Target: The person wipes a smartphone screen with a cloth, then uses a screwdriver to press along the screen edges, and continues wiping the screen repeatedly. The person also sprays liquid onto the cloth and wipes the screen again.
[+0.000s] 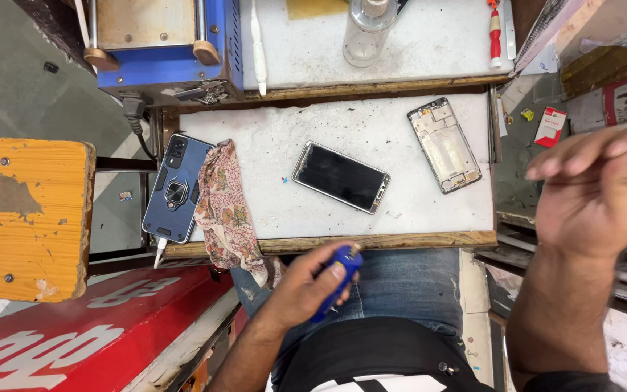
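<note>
Counter (pixel 429 210) white and scuffed: phone (pixel 340 176) mid-surface, bare frame (pixel 445 144) toward right edge, cloth (pixel 228 207) and cased phone (pixel 176 190) overhanging left edge. Left hand (pixel 306 287) clenched around blue lighter (pixel 338 279) just below front edge; right hand (pixel 604 185) released, off right.

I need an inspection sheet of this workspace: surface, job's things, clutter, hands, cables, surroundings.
Surface: white work board, scuffed, wooden front edge.
Job's things: blue lighter in the left hand; dark-screened phone lying flat mid-board.
Clutter: bare phone frame, floral cloth, cased phone over the left edge, clear bottle.
Hands: left shut on the lighter; right hand raised, empty, fingers loosely extended.
Cables: white cable plugged into the cased phone.
Surroundings: blue machine, orange stool.
</note>
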The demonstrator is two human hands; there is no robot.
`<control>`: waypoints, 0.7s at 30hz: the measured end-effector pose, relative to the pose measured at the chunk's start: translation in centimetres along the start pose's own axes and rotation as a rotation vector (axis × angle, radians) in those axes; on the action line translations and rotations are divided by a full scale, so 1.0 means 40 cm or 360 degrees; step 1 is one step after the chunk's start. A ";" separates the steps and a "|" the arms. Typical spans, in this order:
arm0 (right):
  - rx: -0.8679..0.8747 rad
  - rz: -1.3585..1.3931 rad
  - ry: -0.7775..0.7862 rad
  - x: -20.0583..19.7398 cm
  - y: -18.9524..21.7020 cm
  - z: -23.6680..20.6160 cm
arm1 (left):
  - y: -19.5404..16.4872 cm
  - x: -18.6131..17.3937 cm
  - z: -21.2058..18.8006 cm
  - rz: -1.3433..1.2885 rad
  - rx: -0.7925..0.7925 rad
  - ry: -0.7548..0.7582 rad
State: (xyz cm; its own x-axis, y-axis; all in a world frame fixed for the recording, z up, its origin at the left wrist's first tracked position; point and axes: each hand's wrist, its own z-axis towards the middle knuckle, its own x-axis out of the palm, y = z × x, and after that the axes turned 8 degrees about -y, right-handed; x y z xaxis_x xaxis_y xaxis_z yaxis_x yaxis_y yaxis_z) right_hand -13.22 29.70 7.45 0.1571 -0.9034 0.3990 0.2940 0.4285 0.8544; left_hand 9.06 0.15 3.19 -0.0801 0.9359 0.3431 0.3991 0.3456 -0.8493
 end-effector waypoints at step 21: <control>0.0855 -0.0112 0.0986 0.012 -0.094 -0.171 | -0.079 0.081 0.037 0.0572 0.0478 0.0231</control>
State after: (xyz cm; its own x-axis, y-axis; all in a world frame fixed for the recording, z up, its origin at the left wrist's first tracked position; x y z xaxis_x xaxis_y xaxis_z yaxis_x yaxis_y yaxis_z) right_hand -7.82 27.78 2.14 0.6931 -0.6875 0.2167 -0.1440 0.1625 0.9761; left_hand 6.19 2.18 6.38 0.1509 0.9877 0.0415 0.0954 0.0273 -0.9951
